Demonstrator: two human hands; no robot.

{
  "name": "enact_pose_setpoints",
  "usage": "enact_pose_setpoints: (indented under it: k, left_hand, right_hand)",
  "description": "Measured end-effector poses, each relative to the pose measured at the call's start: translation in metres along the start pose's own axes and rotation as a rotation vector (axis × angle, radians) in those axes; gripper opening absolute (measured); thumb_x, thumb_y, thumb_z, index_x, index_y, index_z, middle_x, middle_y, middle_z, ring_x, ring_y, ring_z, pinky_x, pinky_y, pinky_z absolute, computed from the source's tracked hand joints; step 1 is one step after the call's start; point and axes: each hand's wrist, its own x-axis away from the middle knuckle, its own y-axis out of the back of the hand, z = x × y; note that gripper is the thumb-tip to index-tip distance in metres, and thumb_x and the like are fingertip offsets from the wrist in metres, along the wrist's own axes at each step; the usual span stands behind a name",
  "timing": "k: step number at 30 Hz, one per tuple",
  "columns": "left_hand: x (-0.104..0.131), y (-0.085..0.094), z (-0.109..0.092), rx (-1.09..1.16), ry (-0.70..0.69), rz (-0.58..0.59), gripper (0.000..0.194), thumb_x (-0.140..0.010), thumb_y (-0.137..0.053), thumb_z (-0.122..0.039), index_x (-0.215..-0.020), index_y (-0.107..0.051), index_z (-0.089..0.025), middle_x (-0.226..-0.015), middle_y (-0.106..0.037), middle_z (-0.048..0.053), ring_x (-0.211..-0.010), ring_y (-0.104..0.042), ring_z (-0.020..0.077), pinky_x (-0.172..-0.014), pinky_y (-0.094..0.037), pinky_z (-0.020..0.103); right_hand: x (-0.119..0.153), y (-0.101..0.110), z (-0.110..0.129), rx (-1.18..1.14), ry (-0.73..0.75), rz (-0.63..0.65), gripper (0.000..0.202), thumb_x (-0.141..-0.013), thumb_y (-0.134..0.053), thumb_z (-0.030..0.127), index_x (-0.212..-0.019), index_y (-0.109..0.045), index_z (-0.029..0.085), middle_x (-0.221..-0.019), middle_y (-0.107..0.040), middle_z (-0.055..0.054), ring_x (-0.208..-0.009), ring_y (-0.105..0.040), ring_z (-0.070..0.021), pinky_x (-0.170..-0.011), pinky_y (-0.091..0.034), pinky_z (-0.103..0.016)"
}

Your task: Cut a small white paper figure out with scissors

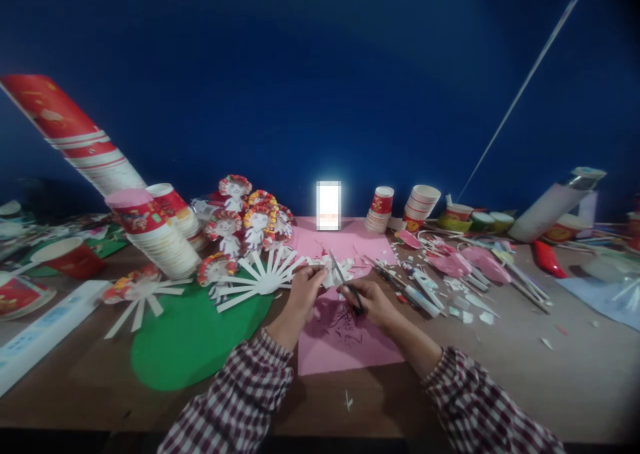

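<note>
Near the middle of the table, my left hand (309, 291) pinches a small piece of white paper (331, 277). My right hand (373, 302) grips black-handled scissors (355, 297), whose blades point up and left beside the paper. Whether the blades touch the paper is too blurred to tell. Under both hands lies a pink sheet (340, 357) with dark scribbled lines and white scraps on it. Just left of my left hand is a white paper cutout with spread strips (266, 282), partly over a green round sheet (200, 341).
Stacked paper cups (155, 237) and paper dolls with ruffled hair (257, 224) stand at the left. More cups (423, 204) stand behind. Pens (415, 294), paper scraps (470, 304) and a red object (549, 259) lie right. A long white box (50, 334) lies left.
</note>
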Motion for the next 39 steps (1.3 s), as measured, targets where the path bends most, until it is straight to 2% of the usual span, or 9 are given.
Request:
enact_pose_setpoints:
  k: [3,11,15,18,20,25,30,36,39]
  left_hand:
    - [0.000,0.000,0.000,0.017,-0.009,0.005,0.024,-0.061,-0.073,-0.033,-0.075,-0.063,-0.016,-0.064,-0.057,-0.002,-0.055,-0.053,0.0103,-0.054,-0.047,0.024]
    - [-0.006,0.005,0.000,0.048,-0.063,-0.029,0.023,-0.062,-0.070,-0.032,-0.075,-0.061,-0.016,-0.067,-0.060,0.000,-0.060,-0.057,0.0123,-0.058,-0.048,0.026]
    - [-0.011,0.008,-0.001,0.079,-0.073,-0.092,0.026,-0.060,-0.070,-0.027,-0.082,-0.062,-0.016,-0.073,-0.064,0.002,-0.063,-0.060,0.0134,-0.060,-0.049,0.026]
    - [-0.013,0.011,0.002,0.093,-0.091,-0.036,0.024,-0.061,-0.068,-0.028,-0.081,-0.062,-0.015,-0.066,-0.062,0.001,-0.056,-0.058,0.0136,-0.055,-0.048,0.027]
    - [-0.014,0.012,0.005,0.072,-0.111,-0.006,0.022,-0.063,-0.068,-0.029,-0.078,-0.062,-0.015,-0.061,-0.060,0.000,-0.052,-0.056,0.0132,-0.051,-0.046,0.025]
    - [-0.010,0.010,0.006,0.017,-0.069,0.086,0.023,-0.065,-0.068,-0.029,-0.083,-0.062,-0.015,-0.061,-0.061,0.001,-0.051,-0.056,0.0143,-0.046,-0.044,0.024]
    - [-0.006,0.006,0.006,-0.021,-0.126,0.179,0.029,-0.063,-0.071,-0.027,-0.088,-0.066,-0.014,-0.072,-0.067,0.005,-0.062,-0.062,0.0174,-0.058,-0.049,0.027]
    - [-0.004,0.002,0.006,0.046,-0.087,0.191,0.037,-0.062,-0.075,-0.029,-0.094,-0.065,-0.014,-0.073,-0.068,0.004,-0.060,-0.061,0.0155,-0.059,-0.047,0.026]
    - [0.000,-0.001,0.003,0.099,-0.062,0.189,0.036,-0.062,-0.076,-0.031,-0.090,-0.064,-0.013,-0.071,-0.066,0.003,-0.058,-0.059,0.0135,-0.056,-0.046,0.025]
  right_hand:
    - [0.000,0.000,0.001,0.011,0.014,-0.023,0.036,-0.076,-0.066,0.049,-0.070,-0.057,0.015,-0.049,-0.047,0.006,-0.041,-0.039,-0.0063,-0.040,-0.029,-0.019]
    - [0.003,-0.002,0.002,-0.065,0.046,0.015,0.037,-0.072,-0.070,0.047,-0.090,-0.060,0.016,-0.060,-0.053,0.004,-0.051,-0.046,-0.0093,-0.047,-0.036,-0.021]
    - [0.000,0.000,0.001,-0.113,0.101,-0.108,0.041,-0.074,-0.068,0.050,-0.093,-0.060,0.015,-0.057,-0.051,0.004,-0.049,-0.044,-0.0085,-0.047,-0.034,-0.022]
    - [-0.005,0.002,0.000,-0.185,0.137,-0.244,0.046,-0.070,-0.072,0.050,-0.098,-0.058,0.016,-0.059,-0.053,0.004,-0.052,-0.048,-0.0096,-0.050,-0.037,-0.023]
    - [-0.007,0.004,0.000,-0.207,0.120,-0.275,0.049,-0.066,-0.076,0.048,-0.099,-0.057,0.017,-0.061,-0.055,0.003,-0.054,-0.051,-0.0108,-0.051,-0.039,-0.023]
    - [-0.007,0.005,0.002,-0.259,0.057,-0.265,0.053,-0.060,-0.081,0.042,-0.101,-0.057,0.018,-0.066,-0.061,0.002,-0.055,-0.056,-0.0122,-0.052,-0.043,-0.024]
    - [-0.007,0.004,0.005,-0.301,0.060,-0.254,0.051,-0.057,-0.082,0.036,-0.098,-0.058,0.017,-0.064,-0.059,0.003,-0.054,-0.054,-0.0105,-0.051,-0.042,-0.022]
    - [-0.006,0.003,0.003,-0.303,0.026,-0.197,0.049,-0.058,-0.081,0.031,-0.099,-0.059,0.017,-0.062,-0.058,0.005,-0.055,-0.053,-0.0093,-0.052,-0.040,-0.021]
    - [-0.007,0.003,0.001,-0.306,0.008,-0.191,0.051,-0.056,-0.082,0.032,-0.099,-0.059,0.016,-0.064,-0.060,0.004,-0.056,-0.054,-0.0095,-0.053,-0.041,-0.021]
